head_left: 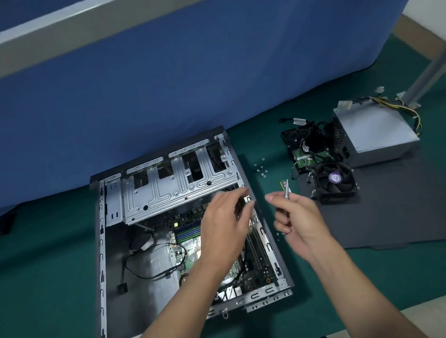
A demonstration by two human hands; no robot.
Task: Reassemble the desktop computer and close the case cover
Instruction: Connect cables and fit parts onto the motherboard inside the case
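**Open case lying flat, both hands working at its right wall**

The desktop computer case [100,250] is lying on its side on the green-covered desk [50,265], open side facing up and cover off. Inside, the silver drive cage [176,186] is sitting across the far end. The motherboard [187,234] is showing below it, along the right half. A thin black cable [144,270] is looping over the bare floor of the case on the left.

The left hand [224,227] is reaching over the motherboard to the right wall of the case, its fingers bending down over a bundle of wires there. Motion blur is hiding whether they are pinching anything. The right hand [300,219] is hovering just outside that wall, gripping a slim silver screwdriver-like tool [287,189] between thumb and fingers, with the shaft pointing away from the person.

Just beyond the tool, a green memory stick [282,184] is lying on the desk, and loose screws [261,168] are lying scattered near the far right corner of the case. Further right, the dark grey case cover [397,207] is lying flat, carrying a black cooler fan [335,181] at its near left corner. A hard drive [308,152] tangled in black cables is lying behind the fan. The grey power supply [376,129] is sitting at the far edge of the cover, trailing yellow wires. A blue partition [162,82] is standing along the back of the desk.
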